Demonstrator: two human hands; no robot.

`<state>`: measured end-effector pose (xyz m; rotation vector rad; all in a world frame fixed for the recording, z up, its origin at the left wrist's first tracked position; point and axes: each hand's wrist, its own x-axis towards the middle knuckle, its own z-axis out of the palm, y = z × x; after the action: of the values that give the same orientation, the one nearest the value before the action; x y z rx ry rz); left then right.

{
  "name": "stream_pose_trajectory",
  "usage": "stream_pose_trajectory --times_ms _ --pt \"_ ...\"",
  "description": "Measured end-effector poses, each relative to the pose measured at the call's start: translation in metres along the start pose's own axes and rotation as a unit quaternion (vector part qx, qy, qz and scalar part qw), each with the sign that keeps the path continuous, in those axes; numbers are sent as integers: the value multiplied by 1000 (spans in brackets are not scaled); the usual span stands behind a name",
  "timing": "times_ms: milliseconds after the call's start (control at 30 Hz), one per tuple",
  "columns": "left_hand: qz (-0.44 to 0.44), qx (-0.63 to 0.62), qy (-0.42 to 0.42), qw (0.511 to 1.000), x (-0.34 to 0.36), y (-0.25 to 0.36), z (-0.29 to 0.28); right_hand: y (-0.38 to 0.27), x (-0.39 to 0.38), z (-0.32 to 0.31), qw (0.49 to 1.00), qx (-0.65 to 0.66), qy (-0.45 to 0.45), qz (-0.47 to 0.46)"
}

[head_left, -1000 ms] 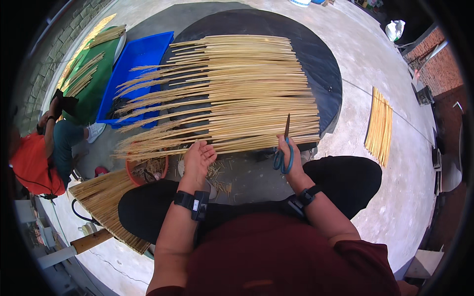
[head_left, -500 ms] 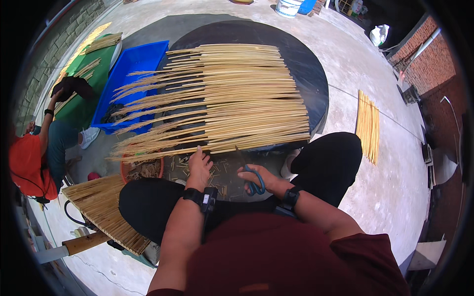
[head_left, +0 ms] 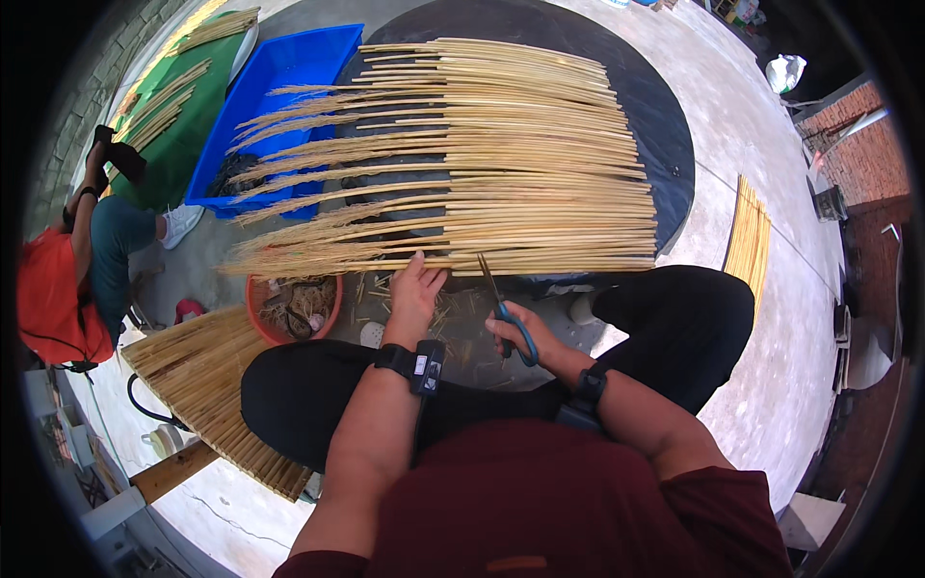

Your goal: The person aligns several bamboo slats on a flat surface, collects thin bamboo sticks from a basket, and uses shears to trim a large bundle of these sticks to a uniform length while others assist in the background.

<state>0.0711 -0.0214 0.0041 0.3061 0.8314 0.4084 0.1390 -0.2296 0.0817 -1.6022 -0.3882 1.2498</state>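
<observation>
Pale reed stalks [head_left: 549, 183] lie side by side across a round dark table [head_left: 665, 144], their feathery tops toward the left. At the near edge of the row, my left hand [head_left: 414, 294] closes its fingertips on the nearest reed stalk; part of the grip is hidden. Scissors with blue handles [head_left: 525, 337] are in my right hand [head_left: 533, 332], fingers wrapped through the loops. The blades point up and away, with the tips at the near edge of the row, right of my left hand. Whether the blades touch a stalk I cannot tell.
An orange bucket [head_left: 337, 313] with scraps stands below the feathery tops. Cut stalk pieces litter the ground. A blue tray [head_left: 217, 154] stands at the left, near a person in red [head_left: 63, 299]. A slatted reed panel [head_left: 202, 385] lies lower left; a reed bundle [head_left: 747, 241] lies right.
The view has shifted, so the table sits higher and further right. My right hand has turned the scissors, whose blades now show clearly against the near stalks. My left hand stays at the row's near edge.
</observation>
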Motion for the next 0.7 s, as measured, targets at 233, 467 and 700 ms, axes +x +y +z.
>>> stream_pose_trajectory --times_ms 233,467,700 --pt "-12 10 13 1000 5 -4 -7 17 29 7 996 34 67 47" --pt "6 40 45 998 3 -7 -1 14 36 13 994 31 93 50" --pt "29 56 43 997 -3 -12 -2 22 33 16 998 -22 45 41"
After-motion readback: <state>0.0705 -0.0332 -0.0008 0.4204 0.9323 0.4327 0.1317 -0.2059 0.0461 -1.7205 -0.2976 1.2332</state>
